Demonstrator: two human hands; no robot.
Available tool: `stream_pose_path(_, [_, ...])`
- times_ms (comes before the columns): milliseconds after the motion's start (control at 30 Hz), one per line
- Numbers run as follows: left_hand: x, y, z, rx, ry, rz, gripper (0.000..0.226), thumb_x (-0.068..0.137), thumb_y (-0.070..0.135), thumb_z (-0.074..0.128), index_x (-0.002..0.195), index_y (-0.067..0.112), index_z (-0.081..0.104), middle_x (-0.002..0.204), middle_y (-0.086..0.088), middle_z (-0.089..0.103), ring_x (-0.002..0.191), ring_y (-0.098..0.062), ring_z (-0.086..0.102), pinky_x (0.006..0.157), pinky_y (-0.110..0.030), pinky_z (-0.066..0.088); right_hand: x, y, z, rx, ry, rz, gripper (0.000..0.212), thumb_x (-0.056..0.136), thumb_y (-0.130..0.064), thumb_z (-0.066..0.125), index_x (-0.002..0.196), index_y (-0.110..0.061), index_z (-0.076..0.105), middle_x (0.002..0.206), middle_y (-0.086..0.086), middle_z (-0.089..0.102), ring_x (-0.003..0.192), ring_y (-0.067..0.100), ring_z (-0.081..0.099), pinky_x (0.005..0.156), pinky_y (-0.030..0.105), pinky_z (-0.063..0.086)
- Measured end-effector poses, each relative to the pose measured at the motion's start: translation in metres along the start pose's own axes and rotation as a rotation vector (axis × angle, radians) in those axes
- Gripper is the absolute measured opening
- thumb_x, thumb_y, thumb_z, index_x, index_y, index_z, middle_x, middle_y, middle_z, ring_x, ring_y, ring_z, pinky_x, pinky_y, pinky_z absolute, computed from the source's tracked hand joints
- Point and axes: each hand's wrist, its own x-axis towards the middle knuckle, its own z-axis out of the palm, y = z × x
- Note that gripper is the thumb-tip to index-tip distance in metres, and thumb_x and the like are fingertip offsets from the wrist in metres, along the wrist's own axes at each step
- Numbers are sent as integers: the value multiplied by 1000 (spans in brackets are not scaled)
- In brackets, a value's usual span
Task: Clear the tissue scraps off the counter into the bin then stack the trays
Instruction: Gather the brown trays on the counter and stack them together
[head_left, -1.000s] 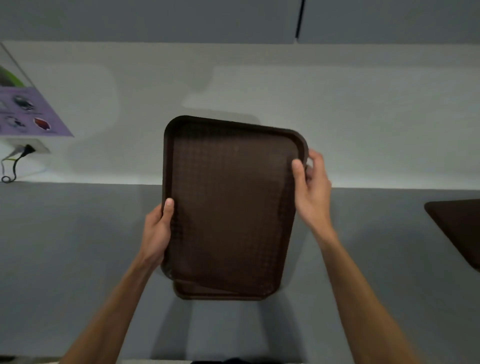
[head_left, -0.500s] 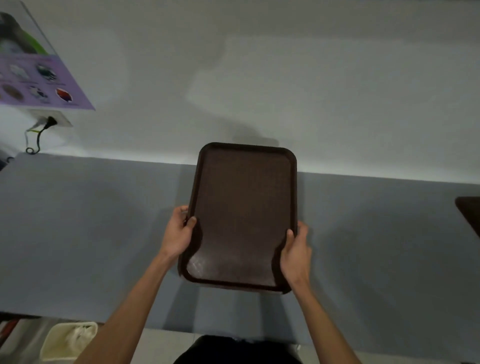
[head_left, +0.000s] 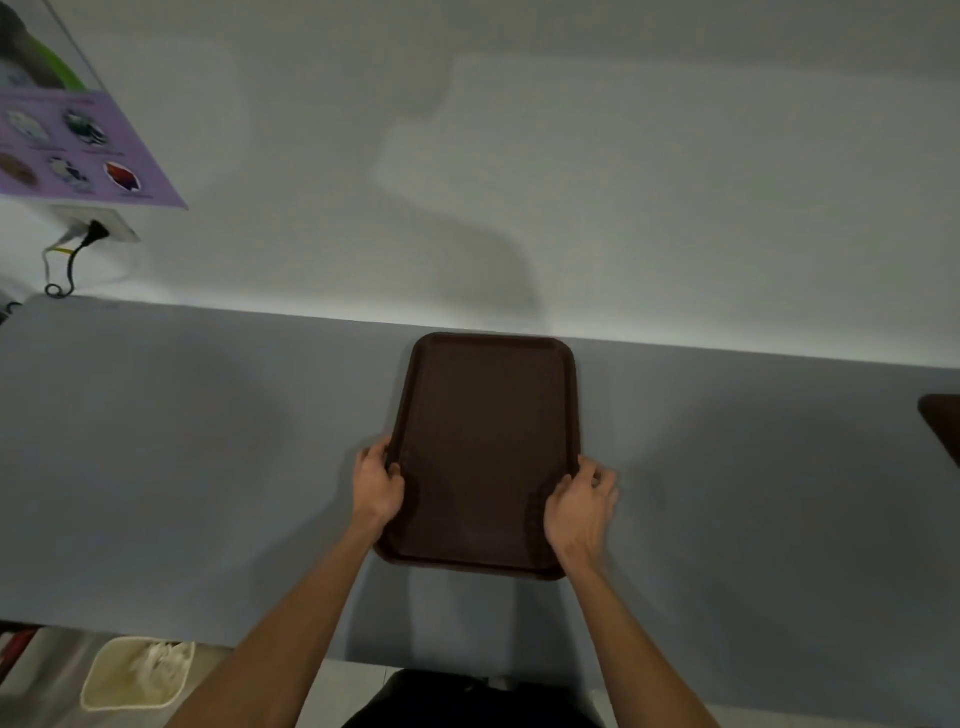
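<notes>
Head view down onto grey counter (head_left: 182, 441). Brown tray (head_left: 488, 452) flat on it about midway along, long axis running from the near edge toward the back edge, far rim almost at the wall. Squared to the counter, likely so that further trays drop on straight. Cannot tell whether another tray lies beneath.

Left hand (head_left: 379, 486) gripping the tray's left rim toward the near end, thumb on top, fingers wrapped under the lip. Probably steadying the tray while it settles. Right hand (head_left: 579, 506) at the opposite rim, thumb side against the edge, fingers loose and spread just outside it, motion-blurred. Reads as a light touch, not a grip.

Second tray (head_left: 943, 423) only partly in view at the counter's right end, well apart from the first. Judged the next piece to fetch.

Bin (head_left: 137, 673) on the floor below the near edge, left of the person, with white tissue scraps (head_left: 156, 662) inside. No scraps seen on the counter, so clearing looks done and stacking under way.
</notes>
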Motion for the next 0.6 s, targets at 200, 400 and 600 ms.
stream_pose_path(200, [-6, -11, 7, -49, 31, 8, 51, 98, 0, 55, 145, 19, 58, 130, -10, 71, 123, -34, 65, 107, -44, 50, -9, 27, 18, -72, -28, 1, 45, 109, -26, 46, 153, -21, 42, 134, 21, 56, 119, 40, 51, 97, 55, 52])
stream_pose_path(400, [1, -2, 18, -47, 45, -5, 48, 99, 6, 60, 145, 21, 58, 124, -16, 72, 119, -36, 65, 104, -42, 50, 10, 24, 10, -139, -57, 33, 50, 111, -34, 38, 161, -34, 28, 131, 14, 59, 117, 35, 59, 92, 50, 52])
stream_pose_path(600, [10, -13, 40, -10, 53, -15, 52, 100, 13, 62, 149, 28, 53, 113, -23, 66, 117, -40, 57, 109, -46, 46, 15, 27, 6, -158, -83, 56, 51, 112, -43, 31, 162, -44, 18, 122, 9, 53, 99, 35, 65, 84, 49, 54])
